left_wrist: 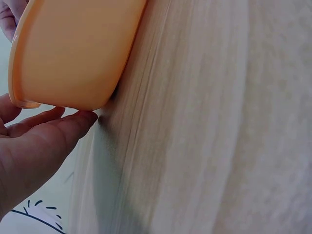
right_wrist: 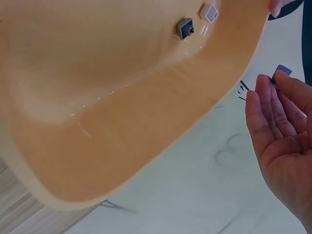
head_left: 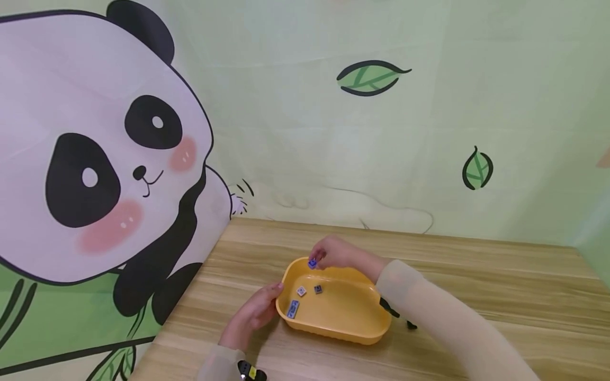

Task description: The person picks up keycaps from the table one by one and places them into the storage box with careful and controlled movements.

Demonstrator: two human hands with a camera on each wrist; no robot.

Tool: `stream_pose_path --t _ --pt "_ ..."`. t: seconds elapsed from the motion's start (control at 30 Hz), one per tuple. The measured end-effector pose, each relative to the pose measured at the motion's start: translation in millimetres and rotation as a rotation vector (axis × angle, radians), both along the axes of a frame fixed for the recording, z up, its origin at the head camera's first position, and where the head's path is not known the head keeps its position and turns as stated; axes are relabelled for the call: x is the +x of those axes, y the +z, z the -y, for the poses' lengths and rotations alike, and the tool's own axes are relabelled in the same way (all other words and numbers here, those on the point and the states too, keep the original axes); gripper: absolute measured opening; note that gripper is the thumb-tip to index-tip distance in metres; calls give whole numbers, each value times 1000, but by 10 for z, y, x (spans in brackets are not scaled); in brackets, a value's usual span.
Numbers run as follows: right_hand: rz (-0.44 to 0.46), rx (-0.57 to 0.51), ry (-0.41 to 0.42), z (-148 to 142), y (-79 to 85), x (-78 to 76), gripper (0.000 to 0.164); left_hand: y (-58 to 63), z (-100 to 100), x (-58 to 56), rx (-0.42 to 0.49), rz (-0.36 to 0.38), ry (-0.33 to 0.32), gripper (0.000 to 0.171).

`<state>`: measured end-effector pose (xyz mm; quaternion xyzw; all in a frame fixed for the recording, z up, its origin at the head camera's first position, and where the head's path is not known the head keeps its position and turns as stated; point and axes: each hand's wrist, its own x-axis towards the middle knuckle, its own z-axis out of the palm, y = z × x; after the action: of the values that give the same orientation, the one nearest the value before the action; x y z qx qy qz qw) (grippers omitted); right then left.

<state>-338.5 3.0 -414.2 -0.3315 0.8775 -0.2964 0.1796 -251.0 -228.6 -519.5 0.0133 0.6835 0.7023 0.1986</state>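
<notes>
From my remote station I count one yellow tray (head_left: 348, 315), one white piece (head_left: 301, 291), one dark piece (head_left: 318, 289), one longer blue-grey piece (head_left: 293, 309) and one blue piece (head_left: 312, 263), making four pieces altogether. I also count one left hand (head_left: 259, 308), one right hand (head_left: 335, 252) and one table (head_left: 505, 286).

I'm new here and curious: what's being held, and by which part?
The right hand pinches a small blue piece by its edge; the left hand touches the yellow tray.

Soft, even light filled the head view; the left wrist view was dimmer, with shadow on the desk (left_wrist: 195, 122); glints dotted the tray (right_wrist: 146, 117).
</notes>
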Motion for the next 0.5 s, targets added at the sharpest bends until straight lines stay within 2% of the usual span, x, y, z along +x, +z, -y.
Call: stream_pose_path --t 0.23,0.5 --pt "-57 71 10 115 -104 -36 22 5 -3 21 8 2 19 58" --pt "-63 113 2 222 -242 -37 21 4 -7 14 12 10 31 56"
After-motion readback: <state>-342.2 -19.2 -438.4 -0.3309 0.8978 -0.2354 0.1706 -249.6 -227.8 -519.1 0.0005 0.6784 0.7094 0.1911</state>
